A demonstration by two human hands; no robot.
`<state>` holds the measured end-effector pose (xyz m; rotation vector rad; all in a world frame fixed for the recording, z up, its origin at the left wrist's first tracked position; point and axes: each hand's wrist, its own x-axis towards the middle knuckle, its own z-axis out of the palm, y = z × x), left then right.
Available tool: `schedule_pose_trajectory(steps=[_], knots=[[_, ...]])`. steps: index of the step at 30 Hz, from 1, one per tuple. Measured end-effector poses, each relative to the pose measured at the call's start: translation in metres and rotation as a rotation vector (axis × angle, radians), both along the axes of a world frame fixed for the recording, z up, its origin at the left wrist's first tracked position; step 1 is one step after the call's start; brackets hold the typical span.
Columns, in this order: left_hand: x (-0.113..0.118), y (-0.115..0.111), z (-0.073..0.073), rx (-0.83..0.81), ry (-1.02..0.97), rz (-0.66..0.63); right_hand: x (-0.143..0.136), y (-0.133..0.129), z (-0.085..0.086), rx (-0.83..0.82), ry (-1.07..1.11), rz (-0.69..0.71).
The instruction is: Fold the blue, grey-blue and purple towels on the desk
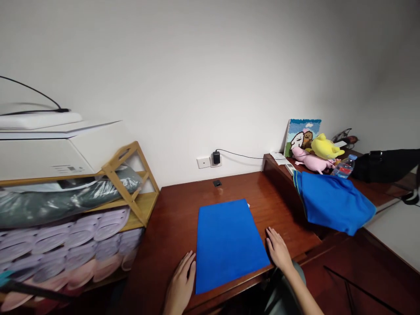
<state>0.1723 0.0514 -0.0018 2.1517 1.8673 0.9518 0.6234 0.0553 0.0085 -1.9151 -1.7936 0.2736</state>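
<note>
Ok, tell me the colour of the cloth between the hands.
The cloth is blue, seen best in the head view.

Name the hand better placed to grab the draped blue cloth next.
Probably the right hand: it rests between the flat blue cloth and the draped blue cloth, while the left hand lies at the flat one's opposite side.

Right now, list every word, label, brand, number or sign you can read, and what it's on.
No text is legible.
White box, side: small dark print, too small and blurred to read.
Plastic bottle: reddish label, unreadable.
Flat blue cloth: no lettering shows.
</note>
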Motion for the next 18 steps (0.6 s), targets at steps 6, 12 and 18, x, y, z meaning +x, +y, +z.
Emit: schedule_pose_trajectory(steps=[6, 12, 18], knots=[[0.049, 0.062, 0.058, 0.031, 0.118, -0.133, -0.074, 0.063, 0.062, 0.020, -0.039, 0.156], [0.109, 0.170, 0.070, -0.020, 0.349, -0.202, -0.175, 0.152, 0.094, -0.030, -0.110, 0.325], [0.112, 0.210, 0.032, -0.076, 0.372, -0.151, -0.198, 0.197, 0.062, -0.090, -0.126, 0.334]])
